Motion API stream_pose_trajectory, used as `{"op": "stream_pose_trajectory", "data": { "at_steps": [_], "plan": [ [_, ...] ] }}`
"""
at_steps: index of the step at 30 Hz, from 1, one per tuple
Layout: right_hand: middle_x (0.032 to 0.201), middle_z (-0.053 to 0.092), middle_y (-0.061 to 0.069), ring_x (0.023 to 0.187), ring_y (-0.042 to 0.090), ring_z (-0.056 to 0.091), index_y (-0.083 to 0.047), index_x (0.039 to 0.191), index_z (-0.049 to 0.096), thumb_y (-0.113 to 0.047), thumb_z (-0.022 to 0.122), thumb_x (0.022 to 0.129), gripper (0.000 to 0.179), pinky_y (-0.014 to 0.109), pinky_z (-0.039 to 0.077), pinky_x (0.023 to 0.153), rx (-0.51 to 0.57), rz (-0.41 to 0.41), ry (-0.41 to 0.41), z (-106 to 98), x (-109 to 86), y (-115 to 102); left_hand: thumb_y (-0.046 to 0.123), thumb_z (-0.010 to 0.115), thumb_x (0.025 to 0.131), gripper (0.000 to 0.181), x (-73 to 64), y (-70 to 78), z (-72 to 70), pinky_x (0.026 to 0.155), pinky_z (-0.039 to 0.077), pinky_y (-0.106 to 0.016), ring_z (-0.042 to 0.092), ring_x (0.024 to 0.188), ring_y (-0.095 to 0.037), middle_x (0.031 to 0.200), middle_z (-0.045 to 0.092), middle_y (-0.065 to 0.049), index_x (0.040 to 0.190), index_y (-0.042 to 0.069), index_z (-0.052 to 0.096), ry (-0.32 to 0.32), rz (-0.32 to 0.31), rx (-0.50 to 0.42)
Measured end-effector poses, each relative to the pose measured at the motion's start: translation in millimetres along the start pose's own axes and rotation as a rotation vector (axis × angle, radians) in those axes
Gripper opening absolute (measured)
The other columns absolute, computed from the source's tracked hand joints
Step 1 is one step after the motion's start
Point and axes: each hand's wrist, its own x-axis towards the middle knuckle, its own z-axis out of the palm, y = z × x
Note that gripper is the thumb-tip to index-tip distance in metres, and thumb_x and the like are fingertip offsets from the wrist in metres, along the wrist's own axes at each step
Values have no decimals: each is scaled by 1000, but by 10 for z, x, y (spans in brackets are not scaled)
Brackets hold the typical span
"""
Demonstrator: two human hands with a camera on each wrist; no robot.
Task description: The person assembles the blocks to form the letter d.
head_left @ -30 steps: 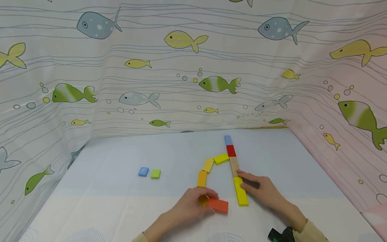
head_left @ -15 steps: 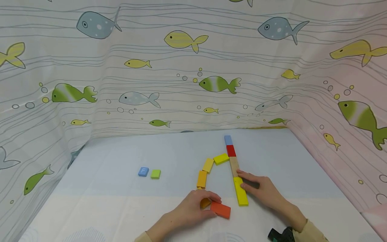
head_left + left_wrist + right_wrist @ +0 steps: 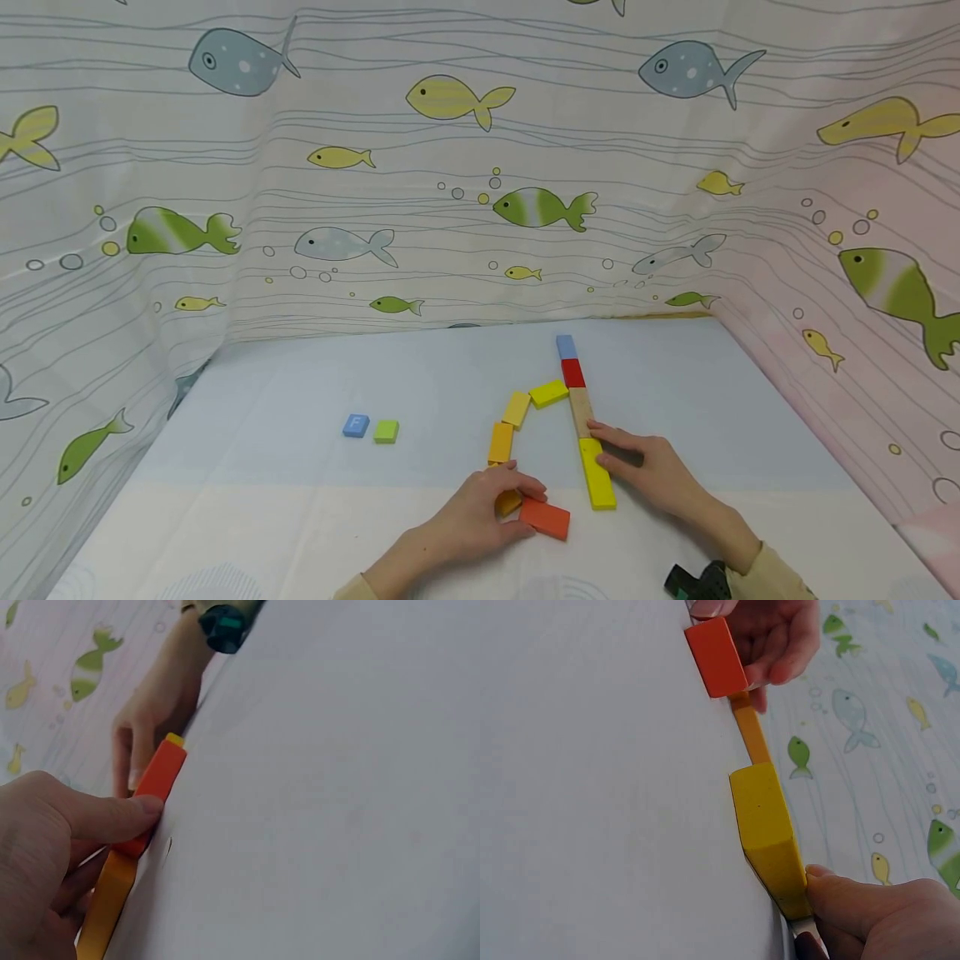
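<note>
My left hand (image 3: pixel 472 508) pinches an orange-red block (image 3: pixel 546 519) between thumb and fingers, close to the tabletop. That block meets an orange block (image 3: pixel 508 503), which the hand partly hides. With straight fingers my right hand (image 3: pixel 663 471) touches the right side of a straight row, at the plain wooden block (image 3: pixel 581 412) and the long yellow block (image 3: pixel 597 479). Above these in the row lie a red block (image 3: pixel 573 373) and a blue block (image 3: pixel 566 347). A curve of amber blocks (image 3: pixel 501 442) and a yellow block (image 3: pixel 549 393) joins the row from the left.
A blue tile with a letter (image 3: pixel 356 426) and a green tile (image 3: pixel 386 432) lie apart on the left of the white table (image 3: pixel 262 483). A fish-print curtain (image 3: pixel 420 200) surrounds the back and sides. A black device (image 3: pixel 697 582) sits at the right wrist.
The orange-red block has shifted slightly right and toward the person, its angle turned a little, with my left hand moving along. My right hand and the straight row stay put.
</note>
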Motion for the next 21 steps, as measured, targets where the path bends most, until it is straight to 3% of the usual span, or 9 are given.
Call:
{"op": "stream_pose_trajectory", "data": {
  "at_steps": [7,12,19,21],
  "plan": [
    [144,57,-6,138,31,48,-27,142,57,-41,66,95,50,57,44,107,-1,3,0,5,5,15,18,76,89,36,-8,-1,-4,118,35,-45,57,124,-5,115,67,20,122,24,66,1,6,14],
    [144,57,-8,139,30,48,-29,142,58,-42,66,95,49,56,45,107,-1,1,0,13,5,28,20,76,89,36,-46,12,-26,119,34,-44,56,124,-4,116,66,22,123,28,65,4,-44,-22],
    [144,57,-8,139,28,48,-28,141,58,-41,66,95,49,53,45,107,0,-8,5,13,0,20,23,74,91,33,-186,-54,-198,111,45,-42,61,113,-9,118,68,14,122,24,66,143,-92,-92],
    [144,57,-8,139,28,48,-28,141,58,-41,66,95,49,53,45,107,0,-10,7,10,-2,18,24,75,90,33,-232,-93,-263,108,47,-43,61,113,-10,118,69,13,123,24,66,185,-131,-120]
  ]
}}
